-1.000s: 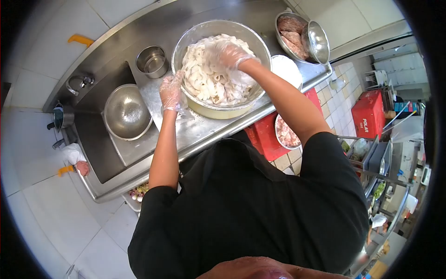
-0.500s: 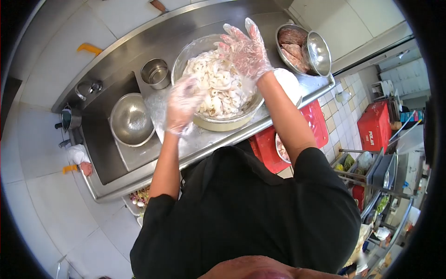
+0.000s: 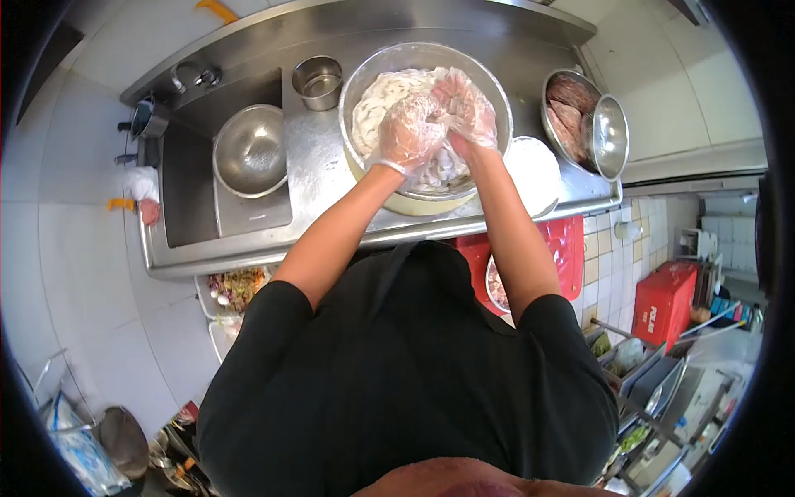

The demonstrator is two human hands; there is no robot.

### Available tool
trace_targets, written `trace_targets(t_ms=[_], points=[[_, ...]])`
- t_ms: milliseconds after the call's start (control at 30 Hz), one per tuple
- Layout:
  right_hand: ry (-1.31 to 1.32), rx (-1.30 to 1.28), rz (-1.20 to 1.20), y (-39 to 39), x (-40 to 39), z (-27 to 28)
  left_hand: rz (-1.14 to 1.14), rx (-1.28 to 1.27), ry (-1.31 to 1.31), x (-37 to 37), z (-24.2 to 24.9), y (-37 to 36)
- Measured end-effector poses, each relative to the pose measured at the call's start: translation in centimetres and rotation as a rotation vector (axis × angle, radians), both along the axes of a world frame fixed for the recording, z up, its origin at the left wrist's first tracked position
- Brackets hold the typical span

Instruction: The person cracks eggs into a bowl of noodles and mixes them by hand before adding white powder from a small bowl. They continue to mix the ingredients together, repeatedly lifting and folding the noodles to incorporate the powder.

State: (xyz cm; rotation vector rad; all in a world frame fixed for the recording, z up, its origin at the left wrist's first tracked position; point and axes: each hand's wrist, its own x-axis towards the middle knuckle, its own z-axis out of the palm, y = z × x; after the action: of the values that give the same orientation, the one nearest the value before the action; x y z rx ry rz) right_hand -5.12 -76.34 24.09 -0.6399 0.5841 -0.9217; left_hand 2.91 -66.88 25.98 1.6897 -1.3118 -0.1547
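A large round basin (image 3: 352,149) on the steel counter holds a heap of white sliced food strips (image 3: 389,93). Both hands wear clear plastic gloves and meet over the right part of the heap. My left hand (image 3: 411,131) has its fingers curled in, touching my right hand (image 3: 466,109). The fingers of my right hand are bent too, and white strips show just below the two hands. Whatever lies between the palms is hidden.
Left of the basin are a small steel pot (image 3: 317,82) and a sink holding a steel bowl (image 3: 251,151). To the right stand a white round container (image 3: 532,176) and a bowl of meat (image 3: 570,112) with another bowl (image 3: 609,137) leaning on it. A red crate (image 3: 569,248) sits below.
My hands have come together over the basin from spread-apart positions at its sides, and their fingers have curled. The view has shifted, so the counter appears turned.
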Motion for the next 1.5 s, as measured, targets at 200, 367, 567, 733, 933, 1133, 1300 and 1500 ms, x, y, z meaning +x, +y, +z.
trace_targets(t_ms=[200,367,567,733,933,1133,1300,1500], points=[[0.032,0.138,-0.021,4.8,0.3,-1.2,-0.051,-0.056,0.296,0.9,-0.8,1.1],[0.296,-0.098,0.146,7.6,1.5,-1.4,-0.039,-0.139,0.482,2.7,0.4,2.9],[1.236,-0.792,0.753,11.3,2.9,5.9,0.163,-0.162,0.207,8.9,-1.7,6.3],[0.453,-0.427,0.480,12.9,6.7,2.5,0.164,-0.058,0.149,15.9,-4.4,10.9],[0.486,-0.225,0.456,18.2,8.5,1.2,0.274,0.084,0.185,22.6,-9.6,15.3],[0.667,-0.107,0.282,21.2,6.3,-0.2,0.268,0.481,-0.478,26.4,-15.2,18.8],[0.752,-0.055,0.199,22.9,2.4,-1.5,-0.025,0.244,0.170,22.1,-18.2,16.7],[0.801,0.072,0.098,26.1,-4.1,-5.1,-0.692,0.650,1.033,16.8,-14.5,15.8]])
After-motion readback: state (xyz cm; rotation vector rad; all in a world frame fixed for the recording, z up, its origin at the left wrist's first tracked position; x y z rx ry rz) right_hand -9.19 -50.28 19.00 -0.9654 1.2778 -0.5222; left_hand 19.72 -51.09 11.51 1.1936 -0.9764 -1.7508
